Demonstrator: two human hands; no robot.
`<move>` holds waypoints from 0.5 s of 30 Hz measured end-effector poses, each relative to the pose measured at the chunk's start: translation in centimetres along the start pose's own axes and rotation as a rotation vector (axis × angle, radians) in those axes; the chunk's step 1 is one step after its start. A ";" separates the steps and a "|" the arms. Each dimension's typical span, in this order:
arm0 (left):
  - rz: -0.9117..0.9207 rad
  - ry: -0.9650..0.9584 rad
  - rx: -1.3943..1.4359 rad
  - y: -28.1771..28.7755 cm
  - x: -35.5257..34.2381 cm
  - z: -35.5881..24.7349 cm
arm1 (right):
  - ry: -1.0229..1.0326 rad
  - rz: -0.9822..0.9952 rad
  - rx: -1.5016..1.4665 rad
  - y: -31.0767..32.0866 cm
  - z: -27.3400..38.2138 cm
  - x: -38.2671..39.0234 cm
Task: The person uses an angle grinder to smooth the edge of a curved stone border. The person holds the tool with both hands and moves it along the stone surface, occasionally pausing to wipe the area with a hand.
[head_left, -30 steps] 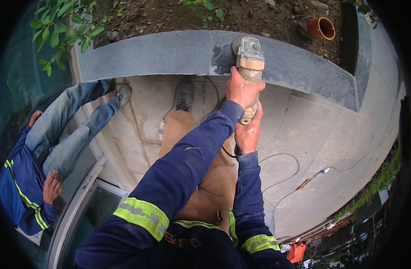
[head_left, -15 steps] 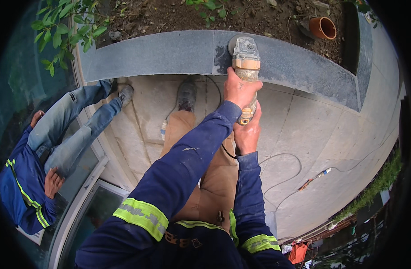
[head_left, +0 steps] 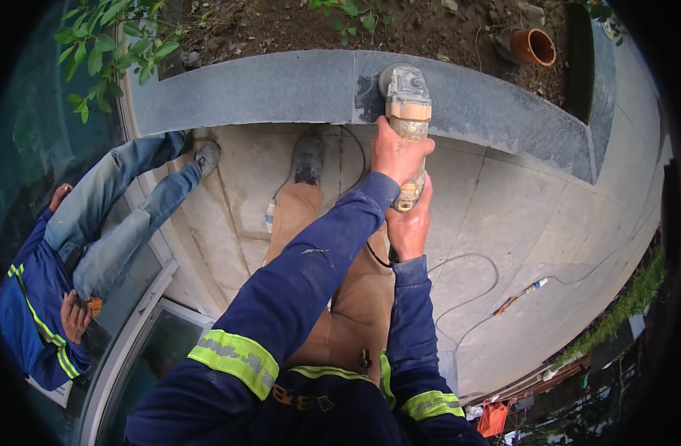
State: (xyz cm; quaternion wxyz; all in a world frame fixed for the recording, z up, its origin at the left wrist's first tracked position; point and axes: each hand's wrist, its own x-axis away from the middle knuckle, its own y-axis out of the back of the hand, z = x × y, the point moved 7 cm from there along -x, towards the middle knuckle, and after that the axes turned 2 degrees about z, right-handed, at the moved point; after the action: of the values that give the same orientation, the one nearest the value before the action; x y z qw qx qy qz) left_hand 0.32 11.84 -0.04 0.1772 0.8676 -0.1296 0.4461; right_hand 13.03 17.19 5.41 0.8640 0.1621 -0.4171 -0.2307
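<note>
An angle grinder, dusty with worn orange parts, lies along the top of a grey stone ledge. Its disc is at the ledge beside a seam and a darker patch; whether it touches the stone cannot be made out. My left hand wraps around the middle of the grinder's body. Behind it, closer to me, my right hand grips the rear end of the same tool. A black cord runs from near the right hand past my trousers.
A person in jeans sits at the left by a glass pane, an orange object at one hand. Soil with a terracotta pot lies beyond the ledge. A cable with a connector trails over the paving at right. Leaves overhang far left.
The grinder and both my hands have shifted slightly toward me. At the seated person's hand, an orange object has come into sight.
</note>
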 end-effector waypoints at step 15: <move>-0.035 -0.020 0.030 0.1 0.0 0.1 | 0.019 0.046 0.019 0.3 0.0 -0.4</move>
State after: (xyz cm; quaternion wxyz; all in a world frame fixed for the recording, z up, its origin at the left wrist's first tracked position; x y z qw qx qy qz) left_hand 0.36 11.76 -0.07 0.1707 0.8767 -0.1096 0.4362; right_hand 12.92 17.67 5.32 0.8714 0.1628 -0.4148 -0.2053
